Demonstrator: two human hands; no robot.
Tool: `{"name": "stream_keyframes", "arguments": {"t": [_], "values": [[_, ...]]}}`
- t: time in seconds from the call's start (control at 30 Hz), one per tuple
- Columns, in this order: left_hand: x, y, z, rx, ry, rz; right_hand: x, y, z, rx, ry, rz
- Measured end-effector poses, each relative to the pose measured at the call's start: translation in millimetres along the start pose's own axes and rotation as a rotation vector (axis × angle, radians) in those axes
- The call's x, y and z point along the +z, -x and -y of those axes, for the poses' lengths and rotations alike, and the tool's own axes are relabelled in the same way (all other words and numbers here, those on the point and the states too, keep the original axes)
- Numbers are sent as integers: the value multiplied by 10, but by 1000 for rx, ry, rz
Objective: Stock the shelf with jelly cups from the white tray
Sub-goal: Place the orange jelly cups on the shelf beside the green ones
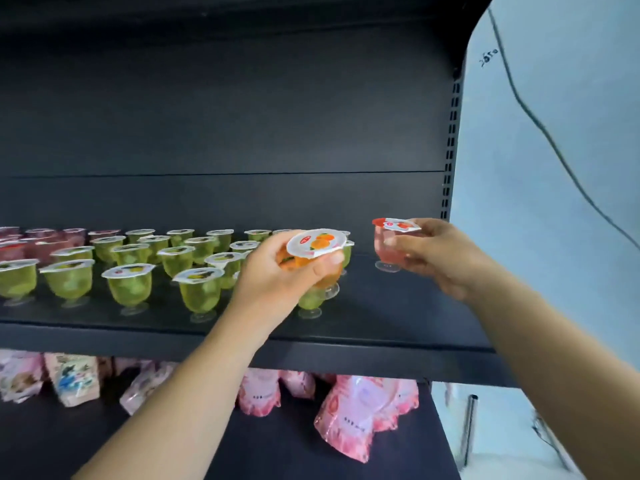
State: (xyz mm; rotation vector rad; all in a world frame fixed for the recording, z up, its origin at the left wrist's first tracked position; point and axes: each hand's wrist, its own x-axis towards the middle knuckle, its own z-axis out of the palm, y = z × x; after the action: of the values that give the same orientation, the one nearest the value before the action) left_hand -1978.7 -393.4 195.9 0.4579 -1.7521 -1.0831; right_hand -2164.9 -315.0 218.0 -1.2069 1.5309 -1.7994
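Observation:
My left hand [277, 271] grips an orange jelly cup [316, 244], tilted toward me, just above the dark shelf [381, 306] and in front of the rows. My right hand [440, 252] holds a pink jelly cup [389, 244] upright by its side, its foot close to the shelf surface at the right end; I cannot tell whether it touches. Several green jelly cups [130, 284] stand in rows across the shelf's left and middle. Several dark red cups [41, 242] stand at the far left back. The white tray is out of view.
The shelf's right part, around the pink cup, is bare dark metal. A slotted upright [450, 133] ends the shelf at the right, with a pale wall and a black cable [540, 126] beyond. Pink snack pouches [349, 410] lie on the lower shelf.

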Motion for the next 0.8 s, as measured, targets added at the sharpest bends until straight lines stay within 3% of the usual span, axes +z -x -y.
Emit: {"name": "stream_keyframes", "arguments": {"t": [0.3,0.5,0.7,0.8], "values": [[773,-30,249,-159,-282,118,-428,-319,-190,76,41,6],[806,-53,279,-209,-398,65,-286,-611,-379,236,134,170],[797,-16,321,-247,-645,71,-151,-817,-494,270,152,307],[760,15,327,-256,-639,75,-45,-903,-577,253,182,381]]}}
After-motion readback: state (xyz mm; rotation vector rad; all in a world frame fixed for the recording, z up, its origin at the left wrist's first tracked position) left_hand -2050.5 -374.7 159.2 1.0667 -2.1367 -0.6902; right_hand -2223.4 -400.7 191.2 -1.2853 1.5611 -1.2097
